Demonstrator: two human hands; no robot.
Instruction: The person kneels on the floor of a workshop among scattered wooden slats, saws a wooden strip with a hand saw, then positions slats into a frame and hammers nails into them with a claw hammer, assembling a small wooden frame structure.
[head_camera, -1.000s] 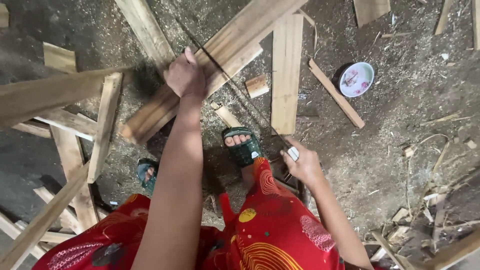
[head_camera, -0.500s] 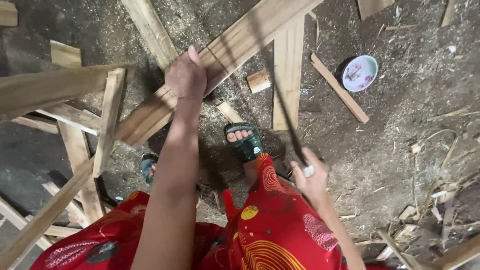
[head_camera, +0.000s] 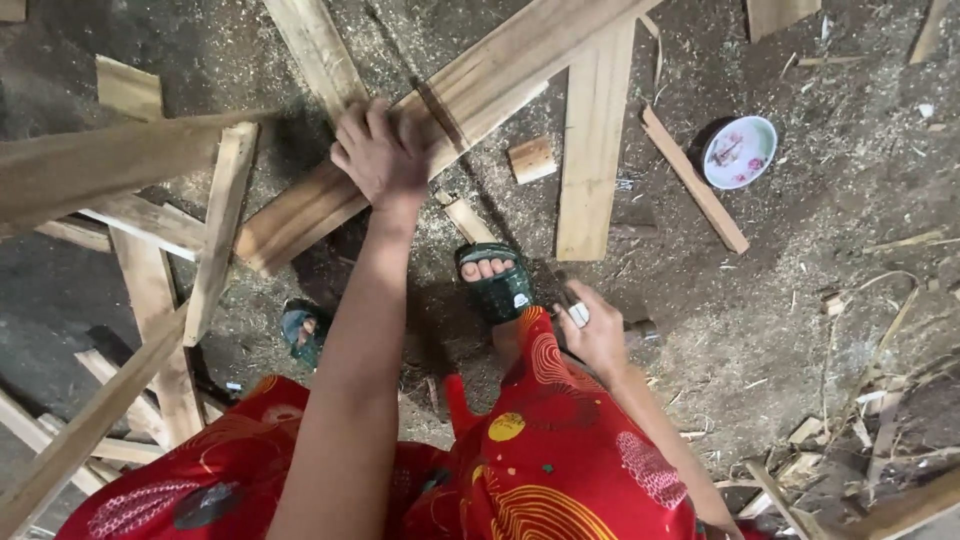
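Our left hand (head_camera: 385, 155) presses flat, fingers (head_camera: 352, 128) spread, on the long pale wooden plank (head_camera: 470, 100) lying slantwise over the sawdust-strewn floor (head_camera: 820, 260). Our right hand (head_camera: 592, 330) curls shut around a dark handle (head_camera: 640, 328) near our green sandal (head_camera: 497, 283). We judge we are steadying the plank; next calls for firm pressure.

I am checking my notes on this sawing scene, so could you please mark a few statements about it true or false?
1. The left hand presses on the long plank. True.
2. The right hand rests on the plank too. False: it is low beside the right foot, holding a handle.
3. A bowl sits on the ground to the right. True.
4. Both feet are bare. False: both wear green sandals.
5. The small block lies on top of the plank. False: it lies on the ground beside it.
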